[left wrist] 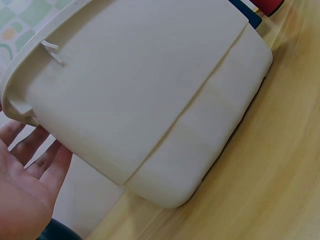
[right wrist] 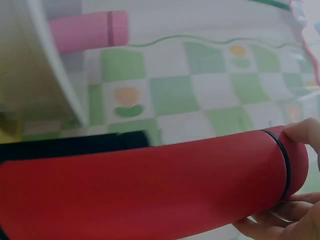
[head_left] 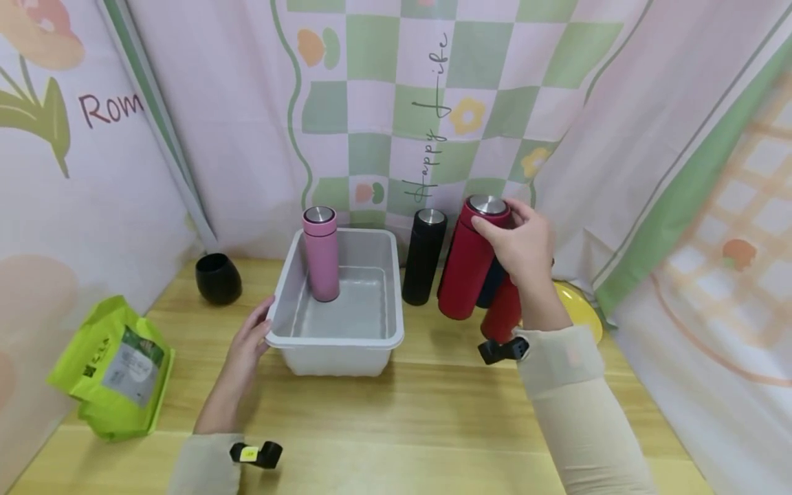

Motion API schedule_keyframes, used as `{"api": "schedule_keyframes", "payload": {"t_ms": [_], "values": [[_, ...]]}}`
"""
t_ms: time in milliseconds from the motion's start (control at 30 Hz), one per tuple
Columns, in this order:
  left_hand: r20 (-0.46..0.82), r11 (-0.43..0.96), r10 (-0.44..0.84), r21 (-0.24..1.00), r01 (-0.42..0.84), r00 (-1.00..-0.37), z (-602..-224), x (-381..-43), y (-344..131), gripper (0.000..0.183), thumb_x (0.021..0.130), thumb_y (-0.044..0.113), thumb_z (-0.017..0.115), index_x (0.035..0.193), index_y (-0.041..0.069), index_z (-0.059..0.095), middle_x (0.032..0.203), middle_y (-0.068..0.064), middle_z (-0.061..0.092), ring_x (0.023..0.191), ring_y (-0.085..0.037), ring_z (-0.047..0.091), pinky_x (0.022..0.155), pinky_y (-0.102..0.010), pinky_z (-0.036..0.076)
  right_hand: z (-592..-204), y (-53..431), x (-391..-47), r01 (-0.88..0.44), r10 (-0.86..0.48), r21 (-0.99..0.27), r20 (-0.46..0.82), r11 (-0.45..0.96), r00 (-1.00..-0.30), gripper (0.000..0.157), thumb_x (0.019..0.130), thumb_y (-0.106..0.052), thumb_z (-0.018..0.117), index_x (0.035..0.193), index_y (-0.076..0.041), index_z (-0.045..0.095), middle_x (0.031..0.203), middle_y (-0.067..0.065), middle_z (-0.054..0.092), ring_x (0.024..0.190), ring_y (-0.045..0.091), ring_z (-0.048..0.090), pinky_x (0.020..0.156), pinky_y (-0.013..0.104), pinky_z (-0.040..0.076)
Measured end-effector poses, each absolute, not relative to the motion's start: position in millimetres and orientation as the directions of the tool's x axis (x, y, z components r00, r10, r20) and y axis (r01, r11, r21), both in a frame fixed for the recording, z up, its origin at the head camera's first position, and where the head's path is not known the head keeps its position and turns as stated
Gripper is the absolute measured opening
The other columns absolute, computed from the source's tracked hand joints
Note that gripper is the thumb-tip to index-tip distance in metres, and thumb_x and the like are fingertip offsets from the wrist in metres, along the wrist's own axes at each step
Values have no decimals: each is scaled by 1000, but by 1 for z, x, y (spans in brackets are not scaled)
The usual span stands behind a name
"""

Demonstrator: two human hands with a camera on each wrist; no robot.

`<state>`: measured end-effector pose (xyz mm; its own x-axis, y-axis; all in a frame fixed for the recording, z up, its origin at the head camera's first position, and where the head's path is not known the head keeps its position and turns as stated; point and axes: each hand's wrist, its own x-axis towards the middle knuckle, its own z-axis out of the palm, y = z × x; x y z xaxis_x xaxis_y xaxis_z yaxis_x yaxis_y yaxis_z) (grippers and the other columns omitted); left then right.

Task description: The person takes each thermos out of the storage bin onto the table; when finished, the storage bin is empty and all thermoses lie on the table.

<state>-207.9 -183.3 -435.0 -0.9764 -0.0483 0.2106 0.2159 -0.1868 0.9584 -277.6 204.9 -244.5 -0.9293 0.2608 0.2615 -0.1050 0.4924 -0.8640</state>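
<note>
My right hand [head_left: 526,244] holds a red thermos bottle [head_left: 467,265] near its steel-topped lid, thumb on one side and fingers on the other. The bottle leans and appears raised off the table; its red body [right wrist: 150,185] spans the right wrist view. My left hand [head_left: 247,340] touches the left side of a light grey plastic bin [head_left: 337,357]. In the left wrist view, the left fingers [left wrist: 52,167] extend under the rim against the outer wall. Inside the bin, a pink thermos bottle [head_left: 322,258] stands upright at the back left.
A black thermos bottle [head_left: 424,258] stands right of the bin. Another red bottle [head_left: 502,313] and a dark blue one [head_left: 491,283] are partly hidden behind the right hand. A yellow plate [head_left: 581,313] lies farther right. Leftward are a black cup [head_left: 218,280] and a green bag [head_left: 120,371].
</note>
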Motion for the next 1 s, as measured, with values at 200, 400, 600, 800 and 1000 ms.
{"api": "schedule_keyframes", "payload": {"t_ms": [200, 400, 600, 800, 1000], "values": [[208, -185, -52, 959, 214, -977, -435, -207, -184, 48, 104, 13, 40, 150, 1, 33, 132, 11, 45, 119, -8, 43, 95, -23, 41, -278, 211, -282, -46, 313, -843, 248, 536, -917, 80, 80, -51, 74, 147, -16, 46, 141, 9, 51, 126, 24, 48, 100, 40, 43], [211, -187, -46, 958, 215, -977, -437, -206, -184, 48, 104, 12, 39, 150, 0, 33, 131, 10, 46, 120, -9, 43, 96, -25, 41, -308, 214, -287, -38, 347, -845, 260, 534, -901, 77, 82, -48, 74, 146, -14, 46, 142, 9, 50, 128, 23, 47, 103, 37, 40], [213, -178, -42, 960, 217, -976, -439, -206, -183, 48, 105, 13, 39, 150, -2, 32, 135, 5, 44, 120, -9, 43, 96, -25, 41, -328, 216, -292, -29, 371, -834, 276, 551, -887, 76, 82, -48, 74, 145, -13, 48, 141, 11, 50, 128, 24, 47, 104, 37, 39], [221, -178, -40, 958, 224, -975, -438, -207, -183, 48, 105, 14, 39, 150, 0, 32, 138, 2, 42, 121, -10, 42, 97, -26, 41, -340, 218, -298, -44, 390, -827, 311, 561, -867, 73, 81, -45, 75, 141, -11, 52, 137, 12, 53, 126, 25, 49, 104, 37, 38], [234, -182, -35, 955, 236, -972, -437, -208, -183, 47, 105, 13, 39, 149, -1, 33, 134, 7, 44, 120, -9, 43, 96, -25, 41, -345, 218, -298, -44, 390, -829, 307, 557, -868, 72, 83, -42, 75, 142, -8, 50, 138, 14, 53, 126, 28, 49, 104, 39, 38]]}}
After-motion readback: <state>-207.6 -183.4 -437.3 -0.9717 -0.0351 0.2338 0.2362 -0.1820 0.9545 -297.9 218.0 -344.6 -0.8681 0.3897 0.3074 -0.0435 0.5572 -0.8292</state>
